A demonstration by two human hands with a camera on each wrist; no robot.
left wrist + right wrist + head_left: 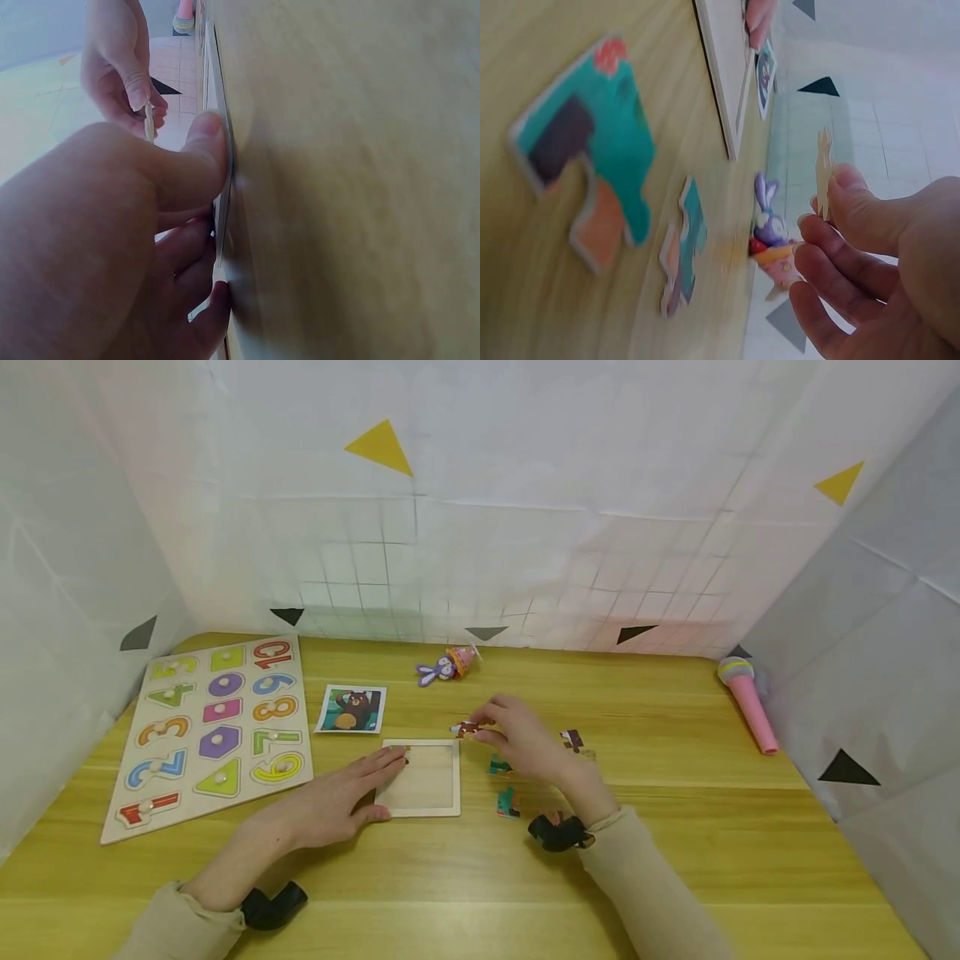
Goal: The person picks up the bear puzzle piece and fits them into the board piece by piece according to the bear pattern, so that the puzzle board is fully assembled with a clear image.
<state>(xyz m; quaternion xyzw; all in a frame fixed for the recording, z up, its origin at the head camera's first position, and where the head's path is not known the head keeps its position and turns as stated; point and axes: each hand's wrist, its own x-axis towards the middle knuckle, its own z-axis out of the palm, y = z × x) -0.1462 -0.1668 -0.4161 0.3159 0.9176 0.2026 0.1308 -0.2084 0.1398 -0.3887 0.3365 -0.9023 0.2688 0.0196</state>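
Note:
My right hand [528, 743] pinches a jigsaw piece [468, 728] with brown bear artwork between thumb and fingers. In the right wrist view that piece is edge-on, held above the table. Its place is just beyond the upper right corner of a small square wooden puzzle tray [435, 813]. My left hand [337, 797] rests on the tray's left side, fingers stretched over the upper left corner, thumb against the edge. A bit of a printed piece [407, 758] shows by the left fingertips, the remainder hidden. Loose teal pieces [507, 803] lie right of the tray.
A number-and-shape board [180, 735] lies at the left. Behind the tray are a bear picture card [352, 710] and a purple bunny toy [444, 668]. Another piece [572, 740] lies beyond my right wrist. A pink toy microphone [753, 706] is far right.

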